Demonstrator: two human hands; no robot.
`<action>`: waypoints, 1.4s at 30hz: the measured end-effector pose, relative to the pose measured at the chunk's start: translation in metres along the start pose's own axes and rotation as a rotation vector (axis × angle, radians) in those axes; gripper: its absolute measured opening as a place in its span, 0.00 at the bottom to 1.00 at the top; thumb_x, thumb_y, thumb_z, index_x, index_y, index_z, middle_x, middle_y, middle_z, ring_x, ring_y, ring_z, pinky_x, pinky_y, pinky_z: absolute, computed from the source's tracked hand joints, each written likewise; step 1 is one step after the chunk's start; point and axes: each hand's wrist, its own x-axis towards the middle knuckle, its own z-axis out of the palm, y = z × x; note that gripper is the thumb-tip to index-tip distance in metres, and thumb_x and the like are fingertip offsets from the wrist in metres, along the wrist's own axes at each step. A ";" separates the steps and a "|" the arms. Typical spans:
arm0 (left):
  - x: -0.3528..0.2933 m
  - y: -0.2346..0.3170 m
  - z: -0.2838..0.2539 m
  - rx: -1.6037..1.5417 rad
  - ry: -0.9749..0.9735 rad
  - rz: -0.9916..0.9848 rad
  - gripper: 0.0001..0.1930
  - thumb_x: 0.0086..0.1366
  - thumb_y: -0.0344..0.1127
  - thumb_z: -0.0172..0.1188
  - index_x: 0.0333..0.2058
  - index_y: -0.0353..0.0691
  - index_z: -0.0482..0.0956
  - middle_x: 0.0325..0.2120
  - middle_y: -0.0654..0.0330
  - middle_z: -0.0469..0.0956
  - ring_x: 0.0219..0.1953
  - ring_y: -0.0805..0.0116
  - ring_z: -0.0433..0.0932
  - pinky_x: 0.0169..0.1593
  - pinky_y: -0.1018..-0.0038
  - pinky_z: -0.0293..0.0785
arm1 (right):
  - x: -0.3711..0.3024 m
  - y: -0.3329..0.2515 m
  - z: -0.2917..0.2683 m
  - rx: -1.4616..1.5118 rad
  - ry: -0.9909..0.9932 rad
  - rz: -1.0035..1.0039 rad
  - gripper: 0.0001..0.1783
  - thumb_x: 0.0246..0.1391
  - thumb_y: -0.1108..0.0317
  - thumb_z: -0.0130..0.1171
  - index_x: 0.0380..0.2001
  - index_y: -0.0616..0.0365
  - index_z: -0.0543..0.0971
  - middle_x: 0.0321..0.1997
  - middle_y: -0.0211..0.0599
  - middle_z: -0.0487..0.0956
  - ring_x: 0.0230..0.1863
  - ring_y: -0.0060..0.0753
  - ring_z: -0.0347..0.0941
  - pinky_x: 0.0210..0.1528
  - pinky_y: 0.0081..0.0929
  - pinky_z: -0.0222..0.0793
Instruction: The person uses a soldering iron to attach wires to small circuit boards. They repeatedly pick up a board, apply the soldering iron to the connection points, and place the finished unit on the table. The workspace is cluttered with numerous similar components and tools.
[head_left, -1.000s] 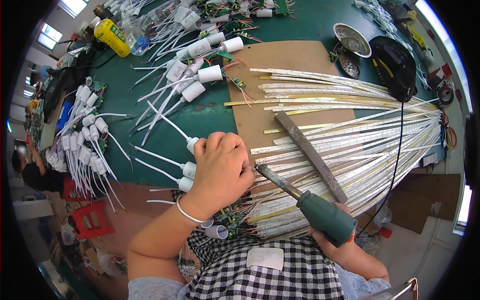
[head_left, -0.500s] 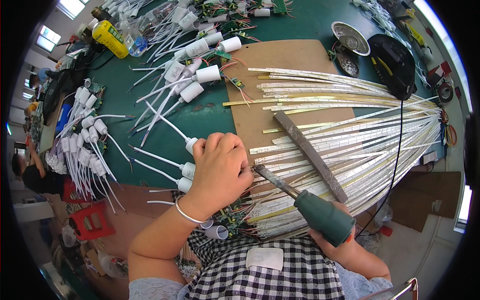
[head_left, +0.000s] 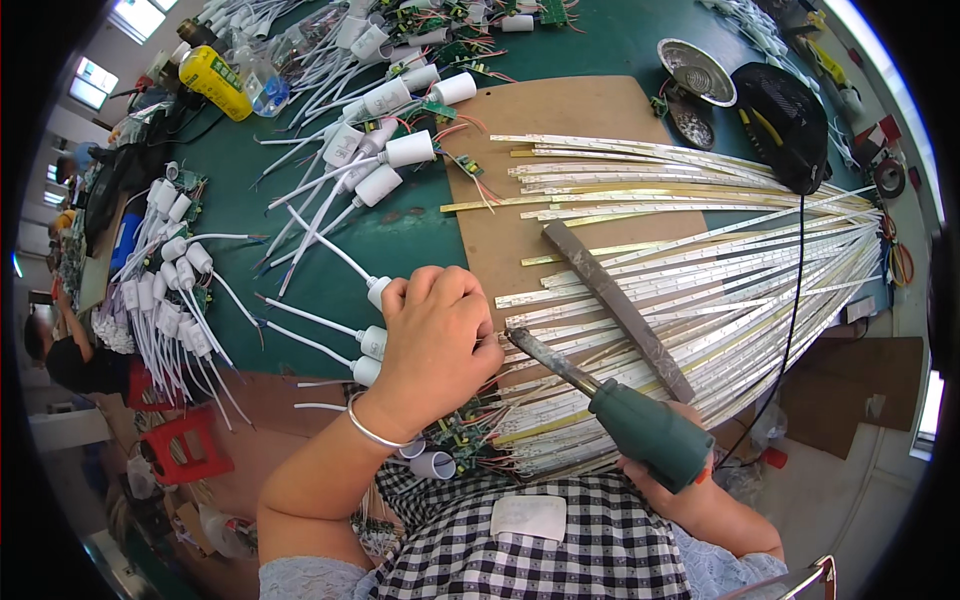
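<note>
My left hand (head_left: 435,345) is closed, with thumb and fingertips pinched together at the ends of the LED strips (head_left: 680,355). Whatever sits in that pinch is hidden. A white cylindrical cap (head_left: 378,291) with a white cable shows at the back of its fingers. More white caps (head_left: 372,341) with cables lie beside the wrist. In my right hand (head_left: 655,485) is a soldering iron (head_left: 650,435) with a green handle, its tip just right of my left fingertips. A dark flat bar (head_left: 618,310) lies diagonally across the strips, beyond the iron.
Under the strips is a brown board (head_left: 580,110) on the green table (head_left: 230,330). Piles of cabled caps with circuit boards (head_left: 165,270) lie left and at the back. A metal dish (head_left: 697,72), black mesh piece (head_left: 782,125) and yellow bottle (head_left: 215,82) stand farther back. A black cord (head_left: 797,290) crosses the strips.
The whole view has shifted slightly. Both hands and the soldering iron keep nearly the same places, the iron's tip still close to my left fingertips.
</note>
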 end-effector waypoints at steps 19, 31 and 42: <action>0.000 0.000 0.000 0.013 -0.014 -0.004 0.07 0.44 0.29 0.63 0.20 0.44 0.72 0.36 0.64 0.71 0.46 0.60 0.66 0.52 0.61 0.53 | -0.003 0.003 -0.012 0.512 0.138 0.250 0.20 0.52 0.65 0.65 0.47 0.62 0.77 0.36 0.36 0.80 0.31 0.29 0.78 0.46 0.31 0.71; 0.000 0.003 -0.002 0.027 -0.034 -0.015 0.07 0.45 0.30 0.63 0.21 0.44 0.72 0.35 0.64 0.71 0.46 0.60 0.66 0.51 0.61 0.54 | -0.003 0.014 -0.004 0.570 0.139 0.146 0.19 0.53 0.66 0.60 0.47 0.64 0.76 0.29 0.33 0.79 0.25 0.24 0.77 0.31 0.24 0.73; -0.001 0.002 -0.001 0.049 0.005 0.024 0.07 0.45 0.30 0.64 0.22 0.44 0.73 0.34 0.63 0.71 0.44 0.59 0.68 0.50 0.62 0.57 | -0.011 0.012 -0.009 0.450 0.063 0.324 0.17 0.45 0.70 0.66 0.42 0.60 0.81 0.41 0.38 0.81 0.51 0.42 0.71 0.51 0.36 0.66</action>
